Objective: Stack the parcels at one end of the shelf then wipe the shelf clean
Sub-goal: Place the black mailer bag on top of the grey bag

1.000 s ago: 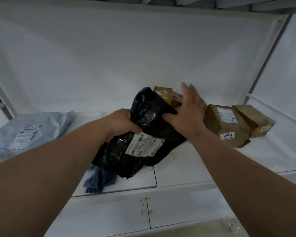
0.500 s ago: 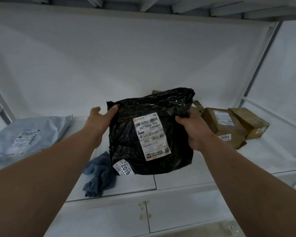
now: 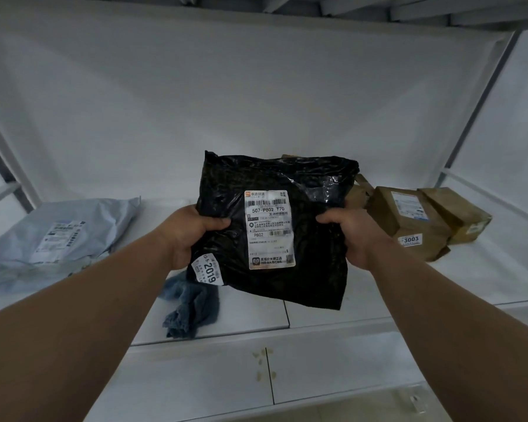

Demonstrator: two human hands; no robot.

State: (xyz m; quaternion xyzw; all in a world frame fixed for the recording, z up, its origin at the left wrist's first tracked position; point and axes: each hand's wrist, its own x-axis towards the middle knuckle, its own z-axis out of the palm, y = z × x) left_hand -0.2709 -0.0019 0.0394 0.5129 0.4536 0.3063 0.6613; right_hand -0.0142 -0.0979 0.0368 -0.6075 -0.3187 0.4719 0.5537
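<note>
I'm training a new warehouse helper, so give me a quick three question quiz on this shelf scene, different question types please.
1. True or false: the black parcel lies flat on the shelf.
2. Multiple choice: the blue cloth lies A) on the brown boxes, B) on the shelf below the black parcel, C) on the grey mailer.
3. Fill in: the brown box right of the black parcel carries a sticker reading ____.

Key
1. False: the left hand and right hand grip its sides and hold it up.
2. B; the grey mailer sits at the left.
3. 3003

Blank white wall [image 3: 256, 95] (dimly lit)
</note>
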